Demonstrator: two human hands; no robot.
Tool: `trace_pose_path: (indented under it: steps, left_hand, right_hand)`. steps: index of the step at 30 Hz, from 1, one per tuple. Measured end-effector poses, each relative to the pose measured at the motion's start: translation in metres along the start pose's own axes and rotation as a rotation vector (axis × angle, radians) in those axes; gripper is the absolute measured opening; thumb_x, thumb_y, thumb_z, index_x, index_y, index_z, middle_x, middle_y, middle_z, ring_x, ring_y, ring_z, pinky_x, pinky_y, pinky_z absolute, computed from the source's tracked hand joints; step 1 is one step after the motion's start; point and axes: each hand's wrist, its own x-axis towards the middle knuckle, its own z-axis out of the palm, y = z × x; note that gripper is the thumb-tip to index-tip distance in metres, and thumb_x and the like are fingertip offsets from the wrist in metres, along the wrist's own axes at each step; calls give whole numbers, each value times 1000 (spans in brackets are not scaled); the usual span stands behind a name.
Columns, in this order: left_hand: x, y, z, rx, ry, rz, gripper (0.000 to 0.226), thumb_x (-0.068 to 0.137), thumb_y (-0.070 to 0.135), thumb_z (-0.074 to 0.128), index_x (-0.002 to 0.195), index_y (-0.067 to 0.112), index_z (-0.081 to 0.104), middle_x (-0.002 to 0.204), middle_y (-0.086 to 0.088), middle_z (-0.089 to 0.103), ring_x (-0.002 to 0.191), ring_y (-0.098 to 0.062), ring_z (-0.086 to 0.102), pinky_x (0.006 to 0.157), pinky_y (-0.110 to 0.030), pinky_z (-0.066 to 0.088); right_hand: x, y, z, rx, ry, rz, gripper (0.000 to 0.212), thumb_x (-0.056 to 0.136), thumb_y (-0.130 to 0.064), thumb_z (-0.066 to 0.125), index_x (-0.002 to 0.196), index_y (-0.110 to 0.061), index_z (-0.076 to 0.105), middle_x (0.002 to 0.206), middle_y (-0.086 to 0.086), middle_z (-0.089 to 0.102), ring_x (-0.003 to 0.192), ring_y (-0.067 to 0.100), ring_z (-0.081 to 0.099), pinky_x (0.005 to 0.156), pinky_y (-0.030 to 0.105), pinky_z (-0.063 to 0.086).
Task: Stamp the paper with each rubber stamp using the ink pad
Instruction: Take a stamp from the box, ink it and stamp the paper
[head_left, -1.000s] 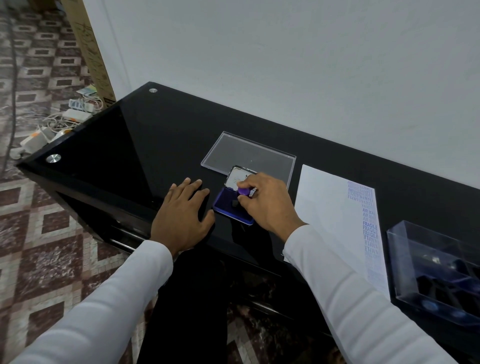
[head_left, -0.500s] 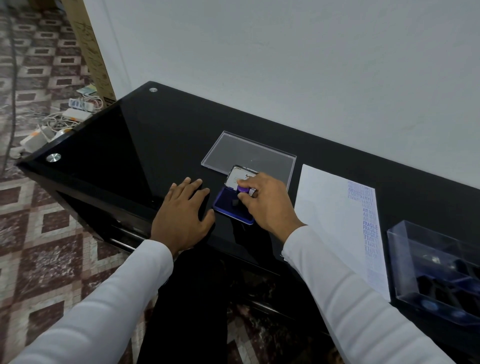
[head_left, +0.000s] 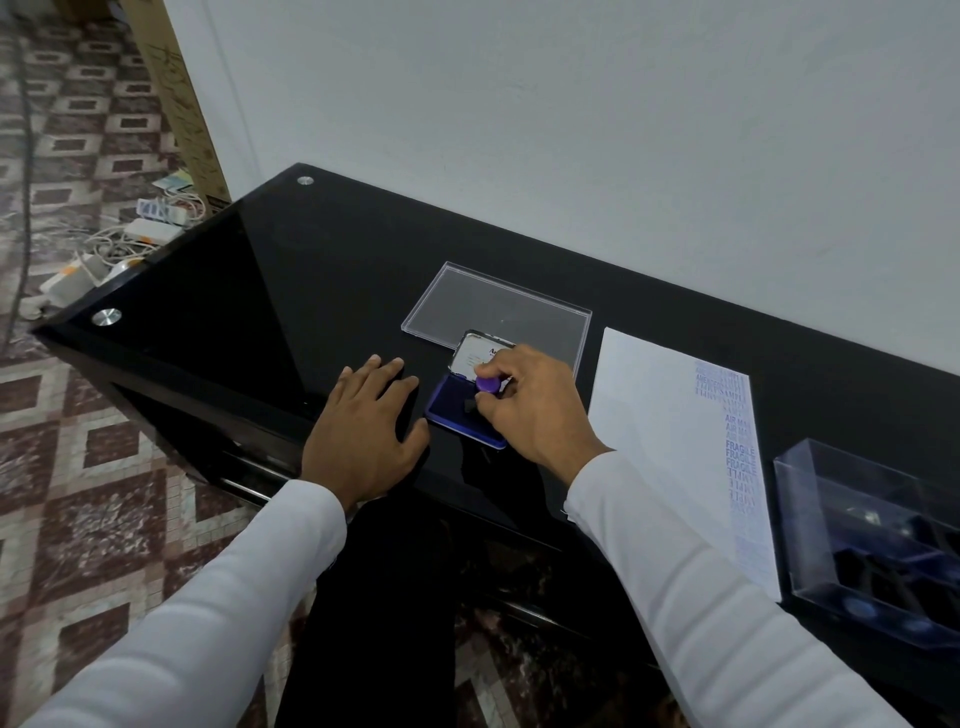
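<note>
Glossy black table, clear plastic lid, matt paper.

Long white sleeves to both wrists, snug plain cuffs; dark trousers; bare hands

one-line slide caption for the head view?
Right hand pinches a purple-knobbed rubber stamp on the blue ink pad; left hand rests flat on the table.

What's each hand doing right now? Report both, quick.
Left hand: open, flat on the black table, holding nothing.
Right hand: fingers pinch the purple stamp over the ink pad.
</note>
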Motion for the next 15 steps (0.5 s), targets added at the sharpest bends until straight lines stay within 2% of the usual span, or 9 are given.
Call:
trace_pose_path:
  steps: [5, 10, 15]
  left_hand:
    - [-1, 0, 0, -7, 7, 3, 65, 91, 56, 42, 147, 24, 49, 161, -3, 37, 153, -24, 23, 126, -48, 13]
    - [-2, -1, 0, -5, 25, 10, 63, 91, 55, 45, 145, 23, 51, 160, -3, 39, 152, -24, 24, 125, -45, 12]
    - [-1, -1, 0, 1, 17, 4, 62, 93, 55, 46, 147, 24, 49, 161, -2, 37, 153, -23, 22, 125, -45, 10]
  right_hand:
    - [0, 1, 1, -4, 11, -5, 31, 88, -20, 73, 119, -17, 71, 121, 1, 66, 102, 16, 63, 96, 36, 54]
    - [1, 0, 0, -48, -13, 8, 35, 94, -22, 67, 129, -19, 65, 130, 3, 64, 119, 19, 58, 105, 32, 47]
    - [0, 0, -1, -38, -5, 5, 36, 92, -22, 69, 128, -19, 66, 128, 2, 64, 117, 18, 59, 103, 30, 48]
